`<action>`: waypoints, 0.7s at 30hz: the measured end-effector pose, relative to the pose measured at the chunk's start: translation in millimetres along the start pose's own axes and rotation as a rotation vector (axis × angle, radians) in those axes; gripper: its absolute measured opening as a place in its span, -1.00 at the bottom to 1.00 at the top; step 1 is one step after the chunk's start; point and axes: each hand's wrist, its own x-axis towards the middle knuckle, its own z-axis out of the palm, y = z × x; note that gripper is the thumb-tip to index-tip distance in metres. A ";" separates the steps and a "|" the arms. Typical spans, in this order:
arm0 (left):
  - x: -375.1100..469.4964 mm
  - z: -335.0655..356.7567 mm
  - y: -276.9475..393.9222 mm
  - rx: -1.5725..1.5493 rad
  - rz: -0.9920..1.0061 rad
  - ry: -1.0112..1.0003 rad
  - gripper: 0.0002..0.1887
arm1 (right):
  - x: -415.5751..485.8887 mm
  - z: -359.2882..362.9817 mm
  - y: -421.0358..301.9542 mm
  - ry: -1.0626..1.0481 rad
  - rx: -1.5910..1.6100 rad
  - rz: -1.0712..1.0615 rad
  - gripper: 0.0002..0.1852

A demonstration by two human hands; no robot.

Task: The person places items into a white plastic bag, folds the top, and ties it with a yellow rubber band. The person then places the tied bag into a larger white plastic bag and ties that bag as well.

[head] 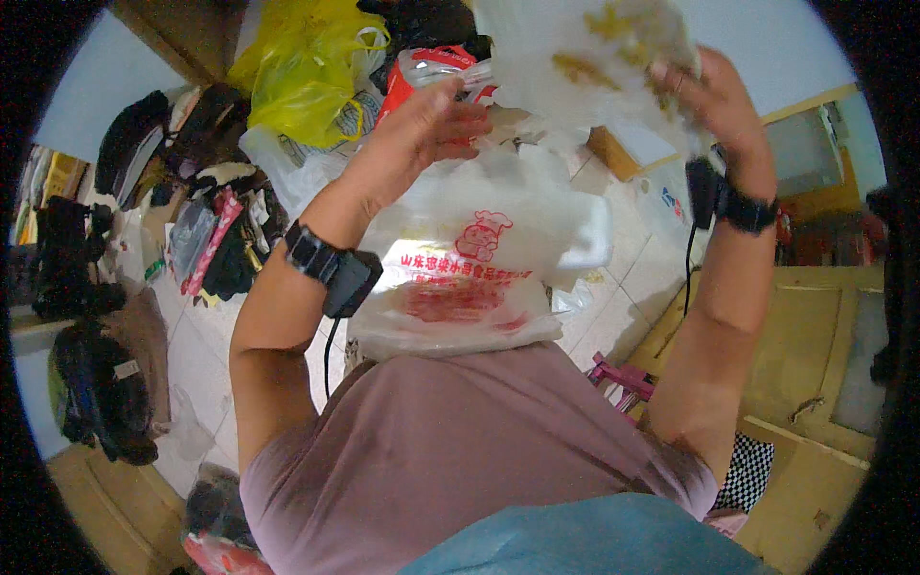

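My right hand (708,90), blurred, is raised at the upper right. It grips a translucent plastic bag (525,43) that carries yellowish-brown patches. My left hand (456,122) is at the upper middle with its fingers partly bent, beside some clear plastic; whether it holds that plastic is unclear. Below both hands, a large whitish plastic bag (575,219) spreads out in front of my torso. Red writing and a red drawing of a figure in a chef's hat are printed on it. Each wrist wears a black strapped device with a cable.
Yellow plastic bags (309,86), a black bag (424,29) and a red package (399,86) crowd the top. Clothes and bags (215,237) are piled at left on the tiled floor (622,302). A pink stool-like object (622,377) and a wooden cabinet (783,345) stand right.
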 end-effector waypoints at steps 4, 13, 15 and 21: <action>-19.8 -17.5 10.0 -0.255 0.025 0.054 -0.41 | -40.9 102.2 -44.4 0.033 -0.168 -0.564 -0.71; -64.4 -42.9 -28.7 0.354 -0.172 0.509 -0.50 | -106.8 237.2 -57.8 0.000 -0.323 -0.622 -0.76; -61.6 -46.8 -35.9 0.543 -0.051 0.536 -0.51 | -106.8 236.7 -57.5 -0.021 -0.292 -0.600 -0.76; -63.0 -48.4 -37.1 1.579 -0.078 0.295 -0.51 | -106.7 239.9 -56.1 -0.048 -0.306 -0.613 -0.75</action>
